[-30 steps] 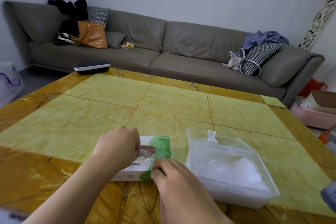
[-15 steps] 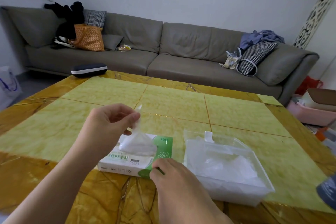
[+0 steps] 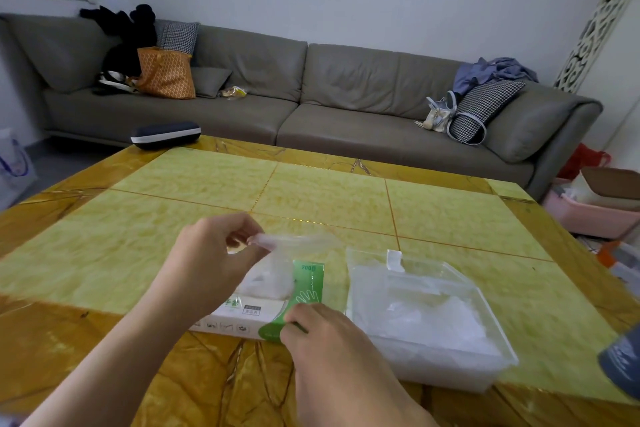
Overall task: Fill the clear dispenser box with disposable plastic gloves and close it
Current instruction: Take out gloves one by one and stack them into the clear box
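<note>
a: since half a second ago, left hand (image 3: pixel 211 253) has swung its pinched glove (image 3: pixel 291 240) from upright to stretched rightward, above the glove carton (image 3: pixel 263 305).

b: how's that hand set?

a: thumb and fingertips closed narrow on the thin clear glove's end, other fingers curled. the film trails toward the clear dispenser box (image 3: pixel 498 343), not reaching it.

b: and the right hand (image 3: pixel 332 354)?

a: it stays pressed on the carton's near green corner, fingers bent down against the cardboard, steadying it.

b: any writing?

a: "200" on the green end panel, with a white hand outline below. chinese characters on the white face, too blurred to read.

b: where's the dispenser?

a: just right of the carton on the yellow table (image 3: pixel 311 191), open on top, crumpled gloves inside.
</note>
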Action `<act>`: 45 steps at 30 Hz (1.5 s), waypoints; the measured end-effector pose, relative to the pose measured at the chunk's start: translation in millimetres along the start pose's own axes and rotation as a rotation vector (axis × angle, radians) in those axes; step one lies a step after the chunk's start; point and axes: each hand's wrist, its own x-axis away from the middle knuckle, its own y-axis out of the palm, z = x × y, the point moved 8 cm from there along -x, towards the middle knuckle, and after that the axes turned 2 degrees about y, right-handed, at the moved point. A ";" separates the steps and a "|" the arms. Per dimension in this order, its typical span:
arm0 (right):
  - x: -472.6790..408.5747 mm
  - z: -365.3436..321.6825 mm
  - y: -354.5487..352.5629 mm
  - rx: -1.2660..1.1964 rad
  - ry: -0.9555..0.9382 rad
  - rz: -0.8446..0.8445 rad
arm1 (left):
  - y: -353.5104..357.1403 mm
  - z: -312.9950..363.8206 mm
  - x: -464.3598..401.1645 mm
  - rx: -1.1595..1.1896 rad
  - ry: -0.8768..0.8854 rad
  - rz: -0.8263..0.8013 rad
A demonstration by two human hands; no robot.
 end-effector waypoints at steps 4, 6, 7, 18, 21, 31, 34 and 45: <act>-0.4 2.2 2.2 0.013 -0.009 -0.014 | -2.1 9.9 4.8 0.184 -0.059 0.049; 0.5 0.1 -0.3 0.008 -0.007 -0.017 | -11.2 7.8 4.8 0.293 -0.144 0.126; 1.4 -0.5 -1.9 0.005 -0.002 -0.019 | -14.5 6.4 4.5 0.388 -0.194 0.154; 16.4 14.5 -43.8 -0.591 0.293 0.289 | 3.8 18.5 11.7 0.203 -0.074 0.011; 14.6 28.9 -44.1 -1.222 0.454 0.304 | 24.7 35.1 20.3 0.181 0.018 -0.150; 22.5 61.6 -42.7 -1.300 0.641 0.471 | 30.7 42.1 19.8 0.347 -0.072 -0.266; 28.4 70.7 -53.8 -1.440 0.623 0.514 | 19.9 15.0 12.9 0.287 -0.189 -0.081; 53.0 113.9 -95.4 -1.668 0.490 0.538 | 19.6 -30.9 1.9 -0.118 -0.268 -0.150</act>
